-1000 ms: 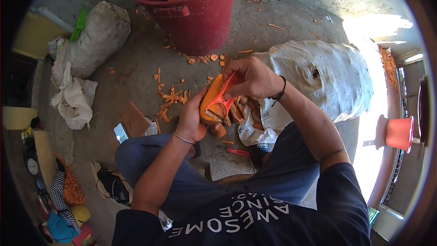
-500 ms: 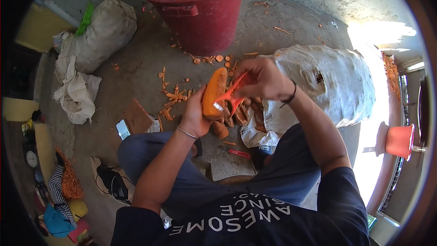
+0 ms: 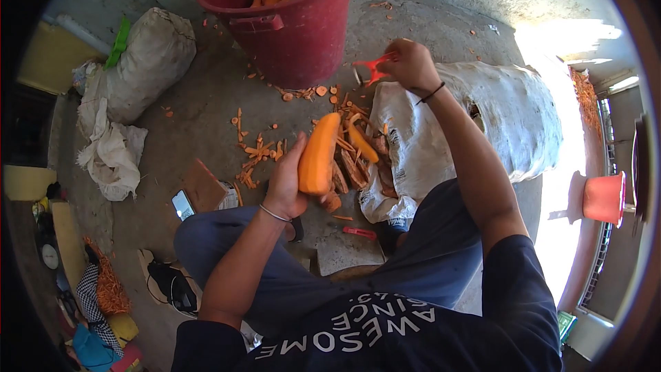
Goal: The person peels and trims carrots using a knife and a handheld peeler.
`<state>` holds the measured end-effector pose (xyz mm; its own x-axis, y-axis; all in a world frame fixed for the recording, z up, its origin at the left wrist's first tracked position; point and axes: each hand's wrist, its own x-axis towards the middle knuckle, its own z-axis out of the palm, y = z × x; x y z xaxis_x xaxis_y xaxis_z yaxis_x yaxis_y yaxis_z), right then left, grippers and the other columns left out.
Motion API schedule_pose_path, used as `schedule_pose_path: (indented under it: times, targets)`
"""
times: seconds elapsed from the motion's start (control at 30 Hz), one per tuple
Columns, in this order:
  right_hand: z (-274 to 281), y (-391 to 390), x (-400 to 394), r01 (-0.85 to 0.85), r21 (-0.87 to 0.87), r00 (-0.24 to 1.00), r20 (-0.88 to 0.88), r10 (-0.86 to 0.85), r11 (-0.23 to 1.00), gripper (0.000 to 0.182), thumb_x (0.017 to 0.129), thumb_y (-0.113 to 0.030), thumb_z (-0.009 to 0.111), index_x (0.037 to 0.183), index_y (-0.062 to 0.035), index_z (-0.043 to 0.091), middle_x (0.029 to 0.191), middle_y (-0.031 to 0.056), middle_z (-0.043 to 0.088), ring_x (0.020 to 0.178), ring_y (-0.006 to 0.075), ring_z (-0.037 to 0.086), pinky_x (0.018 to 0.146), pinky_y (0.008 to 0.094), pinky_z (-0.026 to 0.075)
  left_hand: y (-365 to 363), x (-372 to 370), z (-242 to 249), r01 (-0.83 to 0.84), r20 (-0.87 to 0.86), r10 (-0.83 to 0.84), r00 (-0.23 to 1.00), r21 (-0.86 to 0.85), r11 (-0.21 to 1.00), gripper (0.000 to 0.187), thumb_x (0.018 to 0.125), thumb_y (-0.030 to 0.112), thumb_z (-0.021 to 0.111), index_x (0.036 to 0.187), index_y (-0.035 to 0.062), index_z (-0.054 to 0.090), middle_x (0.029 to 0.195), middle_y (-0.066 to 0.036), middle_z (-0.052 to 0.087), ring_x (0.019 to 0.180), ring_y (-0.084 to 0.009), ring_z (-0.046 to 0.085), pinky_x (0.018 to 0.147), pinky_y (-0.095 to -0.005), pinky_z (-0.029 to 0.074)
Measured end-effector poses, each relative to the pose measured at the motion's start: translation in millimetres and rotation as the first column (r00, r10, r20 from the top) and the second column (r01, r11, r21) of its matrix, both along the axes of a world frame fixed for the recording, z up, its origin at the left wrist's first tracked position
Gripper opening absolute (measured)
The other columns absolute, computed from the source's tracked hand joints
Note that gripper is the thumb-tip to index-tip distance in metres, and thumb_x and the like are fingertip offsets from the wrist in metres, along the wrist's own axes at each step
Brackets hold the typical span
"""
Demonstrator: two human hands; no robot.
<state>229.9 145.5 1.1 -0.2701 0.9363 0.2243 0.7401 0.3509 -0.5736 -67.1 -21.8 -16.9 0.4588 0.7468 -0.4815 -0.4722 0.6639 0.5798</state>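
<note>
A thick orange carrot (image 3: 319, 158) stands nearly upright in my left hand (image 3: 286, 178), its skin smooth and bright on the side that shows. My right hand (image 3: 412, 65) is raised to the upper right, closed on an orange-red peeler (image 3: 375, 67), well apart from the carrot. Below and between the hands, unpeeled brown carrots (image 3: 352, 169) lie at the mouth of a white sack (image 3: 482, 120). An orange peel strip (image 3: 363, 143) shows over them. Carrot scraps (image 3: 258, 155) are scattered on the floor.
A red bucket (image 3: 296, 41) holding carrots stands ahead. Another filled sack (image 3: 155, 48) leans at the left. A phone (image 3: 182, 204) lies by a brown block (image 3: 205, 186). A red-handled tool (image 3: 359, 233) rests near my feet. An orange pot (image 3: 604, 198) is at the right.
My right hand has moved up and away from the carrot with the peeler. The carrot has turned in my left hand, and an orange strip now shows over the brown carrots.
</note>
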Motion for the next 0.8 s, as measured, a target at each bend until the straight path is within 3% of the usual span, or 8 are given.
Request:
schedule_pose_path:
  times: [0.1, 0.17, 0.27, 0.37, 0.5, 0.63, 0.73, 0.8]
  targets:
    - [0.8, -1.0, -2.3, 0.212, -0.250, 0.942, -0.204, -0.266, 0.945, 0.034, 0.078, -0.023, 0.088, 0.100, 0.0002, 0.076, 0.083, 0.0116, 0.075, 0.078, 0.0229, 0.074, 0.071, 0.0374, 0.057, 5.1, 5.1, 0.9, -0.182, -0.017, 0.181, 0.983, -0.057, 0.982, 0.054, 0.109, 0.057, 0.045, 0.129, 0.0090, 0.061, 0.101, -0.007, 0.070, 0.077, -0.0228, 0.071, 0.055, -0.0407, 0.056]
    - [29.1, -38.1, -25.8, -0.188, -0.362, 0.897, -0.443, 0.009, 0.913, 0.031, 0.080, -0.016, 0.091, 0.098, 0.0016, 0.073, 0.085, 0.0065, 0.074, 0.077, 0.0109, 0.069, 0.067, 0.0278, 0.054, 10.7, 0.1, -9.4, -0.172, 0.011, 0.173, 0.985, -0.049, 0.984, 0.051, 0.110, 0.055, 0.045, 0.130, 0.0104, 0.059, 0.103, -0.008, 0.070, 0.081, -0.0220, 0.071, 0.060, -0.0412, 0.058]
    - [32.5, -71.1, -48.9, -0.536, -0.343, 0.763, -0.588, 0.269, 0.771, 0.032, 0.080, -0.014, 0.092, 0.099, 0.0014, 0.072, 0.085, 0.0042, 0.074, 0.076, 0.0074, 0.067, 0.066, 0.0249, 0.052, 11.2, 3.0, -7.7, -0.150, 0.032, 0.151, 0.988, -0.030, 0.988, 0.046, 0.111, 0.052, 0.044, 0.131, 0.0119, 0.058, 0.106, -0.008, 0.069, 0.085, -0.0201, 0.072, 0.066, -0.0415, 0.061]
    - [47.7, -84.3, -57.9, -0.525, -0.274, 0.836, -0.344, 0.428, 0.806, 0.031, 0.081, -0.013, 0.092, 0.101, -0.0002, 0.072, 0.086, 0.0020, 0.075, 0.078, 0.0053, 0.067, 0.065, 0.0225, 0.051, 8.9, 20.2, 14.1, -0.192, -0.002, 0.192, 0.981, -0.068, 0.979, 0.045, 0.112, 0.050, 0.043, 0.132, 0.0128, 0.059, 0.109, -0.005, 0.069, 0.086, -0.0180, 0.071, 0.064, -0.0413, 0.059]
    - [47.6, -77.3, -58.8, -0.539, -0.471, 0.813, -0.506, 0.287, 0.698, 0.030, 0.081, -0.012, 0.092, 0.101, -0.0005, 0.073, 0.084, 0.0036, 0.075, 0.075, 0.0068, 0.069, 0.065, 0.0239, 0.052, 5.5, 12.2, 9.1, -0.086, 0.140, 0.087, 0.986, -0.019, 0.996, 0.046, 0.112, 0.048, 0.045, 0.131, 0.0088, 0.059, 0.107, -0.006, 0.070, 0.086, -0.0174, 0.072, 0.063, -0.0370, 0.060]
    - [51.5, -52.5, -47.0, -0.583, -0.345, 0.787, -0.467, 0.404, 0.736, 0.027, 0.083, -0.011, 0.089, 0.100, 0.0005, 0.073, 0.083, 0.0054, 0.075, 0.076, 0.0094, 0.071, 0.066, 0.0259, 0.054, 5.3, 5.5, 0.0, -0.008, 0.118, 0.001, 0.993, 0.060, 0.998, 0.049, 0.111, 0.051, 0.043, 0.137, 0.0119, 0.059, 0.109, -0.006, 0.069, 0.086, -0.0192, 0.071, 0.052, -0.0368, 0.053]
    - [22.4, -5.2, -10.1, -0.265, -0.232, 0.941, -0.276, 0.197, 0.936, 0.025, 0.084, -0.013, 0.087, 0.100, 0.0000, 0.073, 0.085, 0.0057, 0.075, 0.078, 0.0113, 0.072, 0.068, 0.0268, 0.056, -1.3, 3.6, 2.7, 0.044, 0.121, -0.048, 0.992, 0.032, 0.998, 0.049, 0.111, 0.051, 0.043, 0.136, 0.0107, 0.059, 0.108, -0.007, 0.069, 0.086, -0.0221, 0.071, 0.055, -0.0381, 0.055]
    - [7.9, 6.1, -1.2, 0.264, 0.009, 0.963, -0.058, -0.263, 0.965, 0.026, 0.082, -0.017, 0.084, 0.101, 0.0003, 0.077, 0.088, 0.0128, 0.079, 0.078, 0.0229, 0.077, 0.073, 0.0353, 0.059, -2.0, 6.3, 3.3, -0.073, 0.102, 0.076, 0.992, -0.028, 0.997, 0.049, 0.111, 0.050, 0.043, 0.135, 0.0094, 0.059, 0.110, -0.007, 0.069, 0.091, -0.0239, 0.071, 0.059, -0.0408, 0.056]
